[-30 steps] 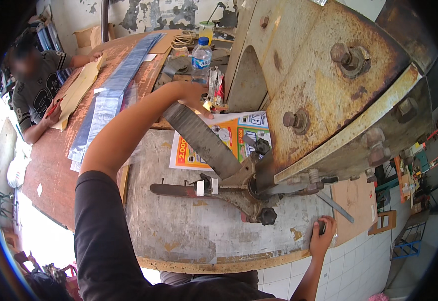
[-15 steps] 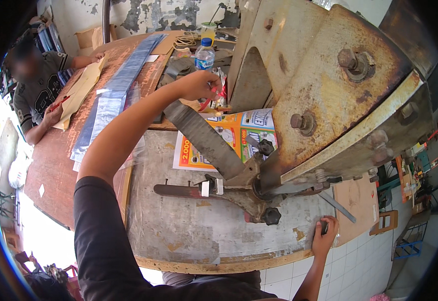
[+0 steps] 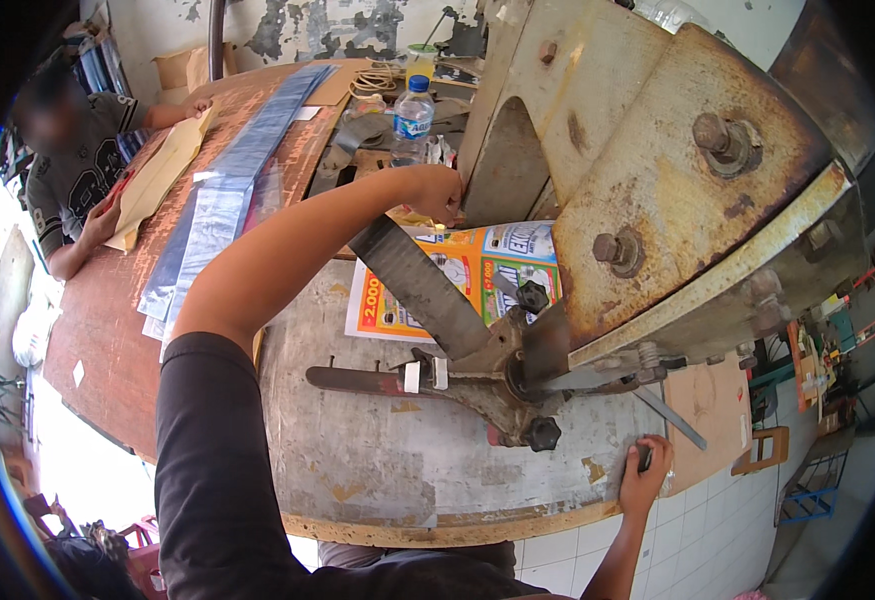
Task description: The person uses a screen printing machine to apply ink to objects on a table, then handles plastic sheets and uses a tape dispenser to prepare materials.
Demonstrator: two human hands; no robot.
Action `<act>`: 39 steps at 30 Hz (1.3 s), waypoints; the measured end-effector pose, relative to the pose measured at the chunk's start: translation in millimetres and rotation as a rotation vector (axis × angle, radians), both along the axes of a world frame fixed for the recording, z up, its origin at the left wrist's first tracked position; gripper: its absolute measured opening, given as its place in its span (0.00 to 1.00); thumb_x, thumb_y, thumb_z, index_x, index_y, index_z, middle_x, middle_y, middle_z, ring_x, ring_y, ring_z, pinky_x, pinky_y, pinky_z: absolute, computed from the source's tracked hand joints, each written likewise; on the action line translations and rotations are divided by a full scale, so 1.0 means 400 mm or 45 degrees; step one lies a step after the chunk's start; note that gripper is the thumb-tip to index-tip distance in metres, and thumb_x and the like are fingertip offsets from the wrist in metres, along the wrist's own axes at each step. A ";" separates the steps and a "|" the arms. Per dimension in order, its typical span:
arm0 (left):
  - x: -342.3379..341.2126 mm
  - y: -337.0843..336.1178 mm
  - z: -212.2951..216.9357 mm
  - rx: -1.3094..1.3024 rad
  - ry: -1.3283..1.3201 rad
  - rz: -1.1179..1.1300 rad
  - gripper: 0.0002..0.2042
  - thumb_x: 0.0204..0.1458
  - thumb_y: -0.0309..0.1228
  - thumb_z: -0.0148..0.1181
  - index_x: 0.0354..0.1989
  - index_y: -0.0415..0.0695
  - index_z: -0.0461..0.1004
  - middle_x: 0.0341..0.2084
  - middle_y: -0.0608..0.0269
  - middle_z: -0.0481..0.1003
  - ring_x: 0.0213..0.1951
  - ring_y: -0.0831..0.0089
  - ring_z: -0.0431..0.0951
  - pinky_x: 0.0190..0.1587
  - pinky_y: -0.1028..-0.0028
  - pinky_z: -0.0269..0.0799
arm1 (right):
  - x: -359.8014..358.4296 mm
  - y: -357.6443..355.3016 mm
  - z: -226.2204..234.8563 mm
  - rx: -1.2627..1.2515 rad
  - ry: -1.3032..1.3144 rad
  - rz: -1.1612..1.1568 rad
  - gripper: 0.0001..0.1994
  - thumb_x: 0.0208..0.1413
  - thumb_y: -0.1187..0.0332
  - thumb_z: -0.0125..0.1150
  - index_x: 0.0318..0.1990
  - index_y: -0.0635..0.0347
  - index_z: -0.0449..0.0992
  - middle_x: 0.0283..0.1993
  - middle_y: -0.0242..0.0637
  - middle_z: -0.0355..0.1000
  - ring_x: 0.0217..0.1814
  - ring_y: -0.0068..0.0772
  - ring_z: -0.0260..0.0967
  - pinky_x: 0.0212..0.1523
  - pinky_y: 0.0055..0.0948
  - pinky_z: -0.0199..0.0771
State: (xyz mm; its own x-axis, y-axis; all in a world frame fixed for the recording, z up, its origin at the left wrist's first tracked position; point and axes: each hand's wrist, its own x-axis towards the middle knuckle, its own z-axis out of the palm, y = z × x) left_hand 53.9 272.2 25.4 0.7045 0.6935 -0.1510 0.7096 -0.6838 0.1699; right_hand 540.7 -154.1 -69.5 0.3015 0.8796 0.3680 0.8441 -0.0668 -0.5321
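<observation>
My left hand (image 3: 437, 193) reaches to the far side of the table, beside the upright of a large rusty metal machine (image 3: 647, 170). Its fingers are curled in, and whatever they hold is hidden. Below that forearm, a flat metal arm (image 3: 422, 285) slants up from the machine's dark hub with black knobs (image 3: 543, 432). At the near right corner of the table, my right hand (image 3: 647, 470) is closed around a small dark object (image 3: 644, 457). A printed colourful sheet (image 3: 372, 310) lies under the metal arm.
A water bottle (image 3: 412, 118) and a cup (image 3: 420, 62) stand at the back. Long bluish plastic strips (image 3: 247, 150) lie on the reddish-brown table (image 3: 107, 370). At the left, a person (image 3: 77, 150) handles yellowish card (image 3: 162, 170). A metal strip (image 3: 669, 417) lies near brown board (image 3: 712, 400).
My left hand has shifted slightly right, closer to the machine's upright, and its fingers curl more. The red strip seen by it before is now out of sight. The right hand stays put.
</observation>
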 end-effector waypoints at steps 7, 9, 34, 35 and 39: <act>-0.028 -0.044 0.111 0.023 -0.226 -0.018 0.11 0.53 0.38 0.71 0.37 0.45 0.89 0.31 0.58 0.86 0.35 0.64 0.86 0.40 0.62 0.78 | 0.016 -0.012 -0.007 -0.002 -0.028 -0.004 0.09 0.60 0.73 0.65 0.45 0.59 0.75 0.57 0.44 0.71 0.65 0.51 0.66 0.69 0.47 0.62; -0.060 -0.048 0.180 -0.009 -0.309 0.035 0.11 0.54 0.38 0.71 0.38 0.44 0.89 0.32 0.60 0.87 0.36 0.67 0.86 0.43 0.63 0.78 | 0.016 -0.013 -0.006 0.001 -0.018 0.005 0.09 0.60 0.73 0.65 0.46 0.59 0.75 0.57 0.44 0.71 0.65 0.51 0.66 0.69 0.47 0.62; -0.273 -0.257 0.269 0.315 -1.069 0.464 0.15 0.65 0.41 0.68 0.41 0.39 0.84 0.28 0.67 0.79 0.33 0.80 0.71 0.38 0.71 0.68 | 0.012 -0.054 0.000 0.411 -0.244 0.007 0.07 0.63 0.73 0.65 0.46 0.61 0.76 0.51 0.44 0.75 0.58 0.50 0.72 0.63 0.47 0.68; -0.264 -0.283 0.280 0.348 -1.092 0.500 0.15 0.65 0.42 0.68 0.42 0.39 0.84 0.29 0.68 0.79 0.33 0.81 0.71 0.38 0.71 0.68 | 0.007 -0.061 0.015 0.438 -0.218 0.041 0.06 0.63 0.74 0.65 0.46 0.61 0.77 0.51 0.44 0.76 0.58 0.50 0.72 0.62 0.47 0.68; -0.300 -0.358 0.342 0.316 -1.311 0.568 0.17 0.66 0.43 0.68 0.46 0.39 0.84 0.32 0.70 0.80 0.36 0.82 0.72 0.41 0.72 0.70 | -0.110 -0.064 0.117 0.561 -0.142 0.253 0.06 0.63 0.75 0.64 0.45 0.63 0.77 0.50 0.45 0.76 0.55 0.49 0.73 0.60 0.45 0.71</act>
